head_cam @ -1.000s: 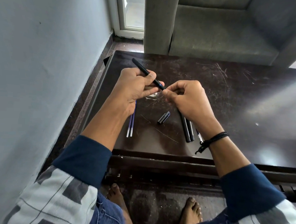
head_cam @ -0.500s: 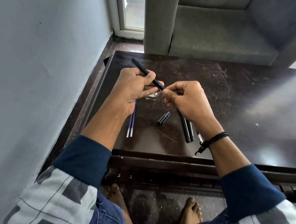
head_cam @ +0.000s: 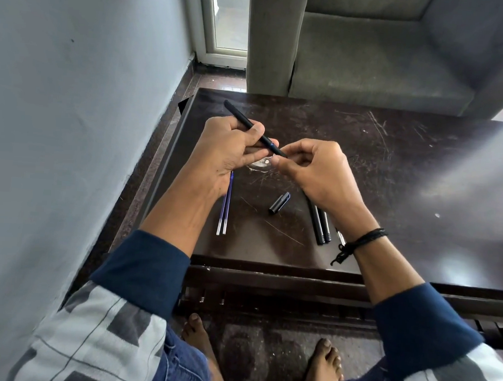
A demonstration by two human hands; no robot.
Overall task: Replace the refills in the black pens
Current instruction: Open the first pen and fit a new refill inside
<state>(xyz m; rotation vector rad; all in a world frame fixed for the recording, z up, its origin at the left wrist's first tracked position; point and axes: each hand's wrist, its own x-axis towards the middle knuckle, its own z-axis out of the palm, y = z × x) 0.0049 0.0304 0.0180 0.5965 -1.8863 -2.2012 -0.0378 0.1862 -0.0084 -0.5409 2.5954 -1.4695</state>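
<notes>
Left hand (head_cam: pixel 226 153) grips slim black pen (head_cam: pixel 240 115) (blue band near tip).

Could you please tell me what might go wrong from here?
The right hand pinches only the front end of the black pen that the left hand grips; it may slip. The right wrist hangs above the two spare pens near the table edge and could nudge them off. The loose cap might roll.

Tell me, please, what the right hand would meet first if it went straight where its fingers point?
Probably the left hand: the right hand, pinching the black pen by its tip, points leftward at it, though depth is unclear.
</notes>
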